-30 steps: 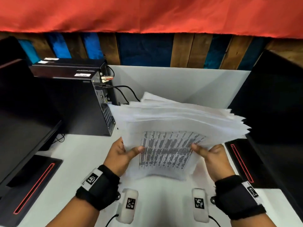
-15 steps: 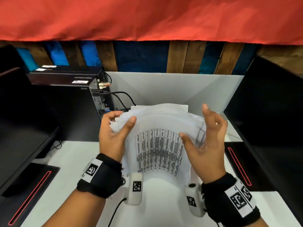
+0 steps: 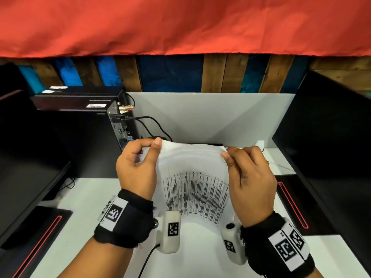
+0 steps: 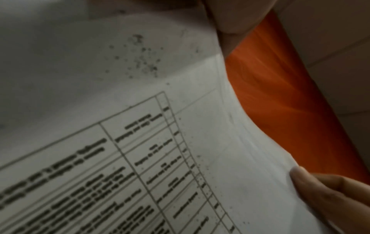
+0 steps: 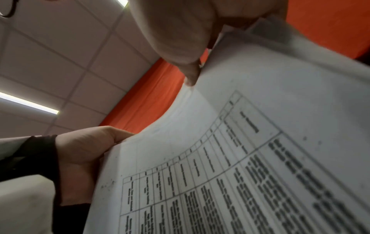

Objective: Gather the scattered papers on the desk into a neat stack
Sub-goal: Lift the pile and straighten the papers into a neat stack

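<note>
Both hands are pinching the top corners of the papers (image 3: 192,169): left hand (image 3: 138,167) at 10 o'clock, right hand (image 3: 251,177) at 2. The stack stands on edge on the white desk (image 3: 84,199), bowed, printed table facing the person. Black PC (image 3: 80,125) sits at 10 o'clock, monitor (image 3: 329,147) at 3.
</note>
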Available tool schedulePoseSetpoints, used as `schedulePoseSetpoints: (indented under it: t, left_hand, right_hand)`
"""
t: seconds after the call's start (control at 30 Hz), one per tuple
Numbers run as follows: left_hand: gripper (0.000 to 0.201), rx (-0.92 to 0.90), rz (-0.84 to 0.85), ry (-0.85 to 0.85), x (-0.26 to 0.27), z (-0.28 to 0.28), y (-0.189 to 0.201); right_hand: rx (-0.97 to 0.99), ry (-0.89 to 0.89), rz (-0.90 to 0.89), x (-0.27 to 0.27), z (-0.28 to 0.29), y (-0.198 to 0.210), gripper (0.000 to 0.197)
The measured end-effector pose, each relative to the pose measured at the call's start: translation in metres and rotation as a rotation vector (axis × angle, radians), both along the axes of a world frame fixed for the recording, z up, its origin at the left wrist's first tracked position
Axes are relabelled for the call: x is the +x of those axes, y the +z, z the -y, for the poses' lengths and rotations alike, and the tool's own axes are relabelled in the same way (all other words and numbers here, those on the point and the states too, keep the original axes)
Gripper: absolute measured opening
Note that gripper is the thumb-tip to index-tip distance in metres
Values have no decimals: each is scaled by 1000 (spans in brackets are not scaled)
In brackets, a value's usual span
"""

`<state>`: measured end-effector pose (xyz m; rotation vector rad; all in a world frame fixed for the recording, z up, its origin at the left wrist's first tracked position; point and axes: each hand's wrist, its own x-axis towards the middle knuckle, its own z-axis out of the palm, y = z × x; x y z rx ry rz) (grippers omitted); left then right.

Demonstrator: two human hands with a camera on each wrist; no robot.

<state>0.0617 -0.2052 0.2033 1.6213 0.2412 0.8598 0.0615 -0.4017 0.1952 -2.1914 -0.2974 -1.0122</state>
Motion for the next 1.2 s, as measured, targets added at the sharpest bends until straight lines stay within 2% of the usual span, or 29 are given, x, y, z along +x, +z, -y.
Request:
schedulePoseSetpoints:
  t: [0.17, 0.3, 0.43, 0.5, 0.6, 0.7, 0.83, 0.93, 1.03, 1.1, 1.2]
  left_hand:
    - [11, -27, 24, 29, -3, 2, -6]
    - [18, 19, 52, 31, -8, 11, -3]
    - [36, -13, 35, 33, -7, 17, 0]
    - [29, 14, 25, 22, -7, 16, 1]
    - [2, 76, 24, -37, -8, 15, 2]
    - [11, 120, -3, -39, -8, 10, 0]
    - [10, 29, 0, -22, -9, 6, -5]
    - [27, 16, 22, -17, -10, 12, -5]
    - [38, 5, 5, 18, -7, 16, -5]
    - [30, -12, -7, 45, -4, 13, -6]
    - [6, -49, 4, 45, -3, 9, -8]
  right_hand:
    - [103, 73, 29, -3, -3, -7, 21]
    - [-54, 43, 16, -8, -9, 2, 40]
    - [-116, -1, -72, -4, -9, 6, 35]
    - [-94, 16, -67, -4, -7, 4, 29]
    - [12, 58, -52, -2, -4, 1, 19]
    - [101, 77, -44, 1, -1, -7, 17]
    - [153, 84, -17, -1, 1, -15, 16]
    - [79, 96, -1, -6, -3, -15, 31]
    - [29, 55, -16, -5, -4, -18, 34]
    - [91, 49, 1, -4, -2, -21, 33]
    - [146, 53, 12, -3, 0, -26, 36]
